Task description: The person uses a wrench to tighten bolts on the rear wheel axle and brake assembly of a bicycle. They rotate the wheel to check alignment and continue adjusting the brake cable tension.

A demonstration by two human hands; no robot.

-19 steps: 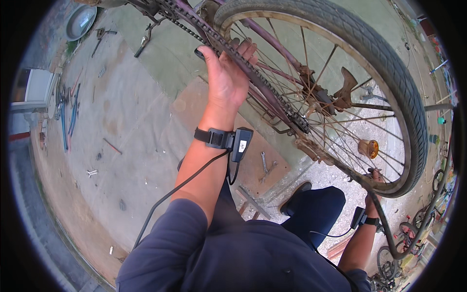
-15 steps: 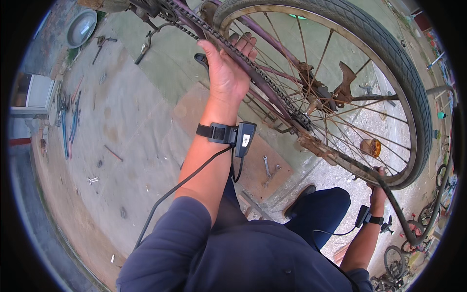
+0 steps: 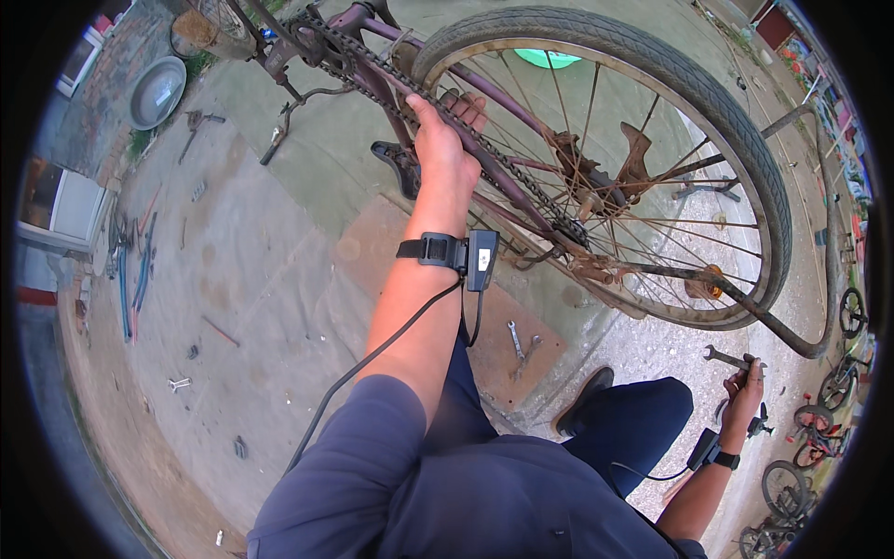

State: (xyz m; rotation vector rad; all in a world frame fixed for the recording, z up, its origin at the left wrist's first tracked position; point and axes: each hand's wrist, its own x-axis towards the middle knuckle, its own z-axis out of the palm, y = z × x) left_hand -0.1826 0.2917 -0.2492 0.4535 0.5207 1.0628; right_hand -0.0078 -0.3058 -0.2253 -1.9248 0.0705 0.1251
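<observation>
A rusty purple bicycle frame [image 3: 507, 189] slants across the upper middle, a chain [image 3: 484, 147] running along its tube. My left hand [image 3: 445, 140] is closed round that tube beside the chain, thumb on the near side and fingertips showing beyond it. Right of it stands the spoked wheel [image 3: 780, 200] with a dark tyre. At the lower right my right hand [image 3: 745, 389] grips an open-end wrench [image 3: 724, 358], its jaw pointing left, apart from the wheel. A black saddle [image 3: 399, 168] shows below the frame.
Another wrench [image 3: 515, 340] lies on a brown board [image 3: 540, 373] near my legs. Blue-handled tools [image 3: 124, 279] and a grey basin [image 3: 158, 93] are at left. A bent metal tube [image 3: 792, 343] passes right of the wheel; a rusty tin [image 3: 705, 283] shows through the spokes. Several bicycles [image 3: 784, 489] stand far right.
My right hand has dropped away from the wheel rim, and the wrench in it now shows. My left hand stays on the tube. The whole view has shifted slightly.
</observation>
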